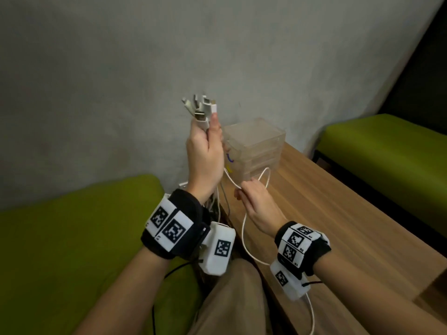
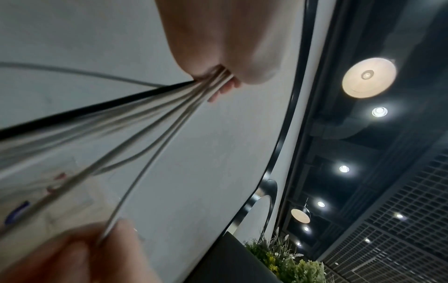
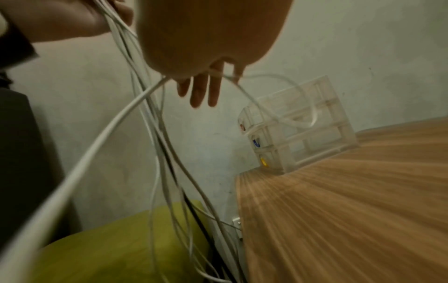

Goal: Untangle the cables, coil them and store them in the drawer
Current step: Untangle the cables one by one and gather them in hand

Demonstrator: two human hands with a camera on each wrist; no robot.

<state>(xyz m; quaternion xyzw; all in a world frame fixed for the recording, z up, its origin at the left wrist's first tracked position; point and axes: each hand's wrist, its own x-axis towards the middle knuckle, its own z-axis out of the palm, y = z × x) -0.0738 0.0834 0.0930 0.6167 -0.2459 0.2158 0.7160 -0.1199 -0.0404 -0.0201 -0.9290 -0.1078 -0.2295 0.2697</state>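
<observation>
White cables (image 1: 202, 112) hung bunched at frame centre, plugs upward; a clear three-drawer box (image 1: 256, 146) stood shut just right.

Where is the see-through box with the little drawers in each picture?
Head view: the clear drawer box stands at the centre, on the wooden table against the wall.
Left wrist view: only a blur at lower left; cannot tell.
Right wrist view: right of centre, at the table's far corner.
Shared landmark: the white cables.

No words, brands or numbers can be read. The wrist bands (image 1: 173, 228) carry only black-and-white square marker codes; tiny characters beside them are too small to make out.
</observation>
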